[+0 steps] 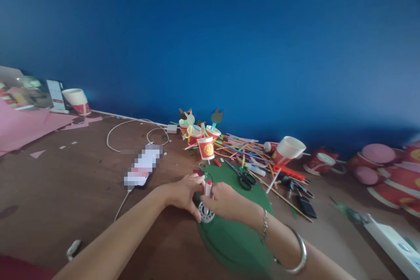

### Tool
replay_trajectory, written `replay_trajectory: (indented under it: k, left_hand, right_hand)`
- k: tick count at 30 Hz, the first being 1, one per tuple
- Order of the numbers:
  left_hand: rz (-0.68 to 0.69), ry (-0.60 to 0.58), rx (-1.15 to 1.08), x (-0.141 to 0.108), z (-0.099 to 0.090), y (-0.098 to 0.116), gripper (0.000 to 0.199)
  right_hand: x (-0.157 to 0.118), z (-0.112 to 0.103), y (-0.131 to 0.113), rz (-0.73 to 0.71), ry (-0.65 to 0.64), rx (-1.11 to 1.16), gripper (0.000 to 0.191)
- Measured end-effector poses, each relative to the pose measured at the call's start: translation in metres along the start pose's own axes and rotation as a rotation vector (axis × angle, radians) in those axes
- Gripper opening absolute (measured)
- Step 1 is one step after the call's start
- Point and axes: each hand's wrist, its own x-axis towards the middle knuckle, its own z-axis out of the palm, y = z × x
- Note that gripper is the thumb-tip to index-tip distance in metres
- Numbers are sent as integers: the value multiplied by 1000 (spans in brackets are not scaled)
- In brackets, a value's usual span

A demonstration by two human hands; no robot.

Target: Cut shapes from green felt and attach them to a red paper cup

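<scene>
A round green sheet (229,232) lies on the brown table. On its left part rests a pale ring with small holes (206,216). My right hand (228,201) is wrapped round a white pen with a red end (208,188), held upright over the ring. My left hand (186,192) is beside it, thumb and fingers apart, with the thumb tip at the ring's left edge; some of its fingertips reach near the pen. Black-handled scissors (246,180) lie on the sheet's upper part. A red paper cup (206,148) stands just behind the sheet.
Behind are a heap of coloured strips (236,146) and more cups. At the left lie a phone on a cable (142,166) and pink paper (36,127). Keys (297,188), a wooden stick (282,197) and a white power strip (393,245) are at the right.
</scene>
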Motion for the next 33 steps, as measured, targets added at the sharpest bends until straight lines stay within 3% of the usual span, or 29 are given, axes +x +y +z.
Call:
replay_trajectory:
  k: [6, 10, 13, 15, 19, 23, 28, 33]
  left_hand:
    - [-46, 2, 24, -1, -1, 2, 61]
    - [-147, 17, -13, -1, 2, 0, 69]
    - [-77, -4, 19, 1, 3, -1, 56]
    - [-24, -22, 47, 2, 2, -1, 48]
    - [2, -16, 58, 2, 0, 1, 44]
    - [-40, -43, 38, 1, -2, 5, 49]
    - [-79, -76, 8, -1, -7, 10, 52]
    - [-90, -85, -13, -1, -9, 12, 50]
  right_hand:
    - [4, -9, -19, -100, -23, -204, 27]
    - [2, -12, -28, -226, -142, -488, 24]
    - [-2, -10, -33, -290, -225, -643, 23]
    - [-6, -9, -38, -279, -213, -681, 22]
    - [-18, -4, -42, -264, -134, -680, 21]
    - [-32, 5, -28, -343, -51, -646, 13]
    - [-45, 16, -3, -397, 65, -506, 12]
    - [-49, 20, 12, -342, 160, -259, 11]
